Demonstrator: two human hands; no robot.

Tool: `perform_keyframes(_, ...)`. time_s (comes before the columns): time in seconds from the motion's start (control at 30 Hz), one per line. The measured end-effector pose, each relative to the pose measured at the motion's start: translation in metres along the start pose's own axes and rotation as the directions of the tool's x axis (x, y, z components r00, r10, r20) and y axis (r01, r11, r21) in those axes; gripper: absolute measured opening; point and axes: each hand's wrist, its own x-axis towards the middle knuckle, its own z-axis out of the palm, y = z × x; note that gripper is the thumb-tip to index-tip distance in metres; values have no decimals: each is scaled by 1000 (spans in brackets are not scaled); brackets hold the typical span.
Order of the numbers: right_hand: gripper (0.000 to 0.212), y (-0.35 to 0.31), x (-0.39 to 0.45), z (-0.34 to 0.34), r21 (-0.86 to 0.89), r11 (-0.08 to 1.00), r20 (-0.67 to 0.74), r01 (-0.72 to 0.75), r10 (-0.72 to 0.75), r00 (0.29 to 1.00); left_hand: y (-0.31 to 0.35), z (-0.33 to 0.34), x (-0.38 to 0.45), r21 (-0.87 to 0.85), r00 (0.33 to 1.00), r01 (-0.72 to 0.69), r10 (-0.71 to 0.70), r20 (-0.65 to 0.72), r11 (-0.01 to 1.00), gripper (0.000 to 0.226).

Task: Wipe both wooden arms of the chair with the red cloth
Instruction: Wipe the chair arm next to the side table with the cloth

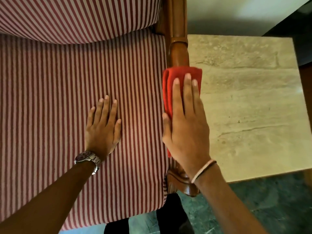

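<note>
The chair's right wooden arm (179, 51) runs from the top of the view down to a carved front end near my wrist. A folded red cloth (169, 85) is draped over the middle of that arm. My right hand (185, 125) lies flat on the cloth with fingers extended and the thumb wrapped over the inner side, pressing it onto the wood. My left hand (103, 129), with a wristwatch on its wrist, rests palm down with fingers spread on the red-and-white striped seat cushion (59, 107). The chair's left arm is out of view.
A striped back cushion (76, 16) sits above the seat. A beige stone-topped side table (249, 102) stands directly right of the arm. The floor (270, 203) below is dark green. A dark object (303, 27) is at the far right.
</note>
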Motion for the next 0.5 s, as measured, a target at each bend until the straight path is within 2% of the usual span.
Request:
perform_keyframes(0.1,72,2,-7,-1,34,999,2,11,-11,1000,6,-11,1,-54,998,30,-27,51,998,63)
perform_keyframes(0.17,67,4,-4,-5,250,968,-21,9,-4,1000,18,-24,6,-161,991,119,-107,82,980,62)
perform_keyframes(0.2,61,8,-3,-7,405,914,-58,-5,32,998,26,-33,9,-245,984,172,-156,83,954,60)
perform_keyframes(0.27,48,22,-1,-11,612,790,-167,-31,167,972,52,-54,12,-482,967,239,-250,43,843,53)
perform_keyframes(0.33,40,37,8,-15,704,704,-187,-97,316,930,86,-82,7,-719,946,277,-312,88,638,53)
perform_keyframes(0.4,39,47,21,-13,758,614,-58,-220,399,915,123,-108,3,-826,927,351,-288,240,442,55)
perform_keyframes(0.43,40,50,26,-10,773,570,32,-279,404,914,139,-114,0,-822,920,382,-259,295,421,56)
perform_keyframes(0.5,36,52,33,-3,777,527,148,-344,378,914,166,-120,2,-778,908,419,-233,349,468,61)
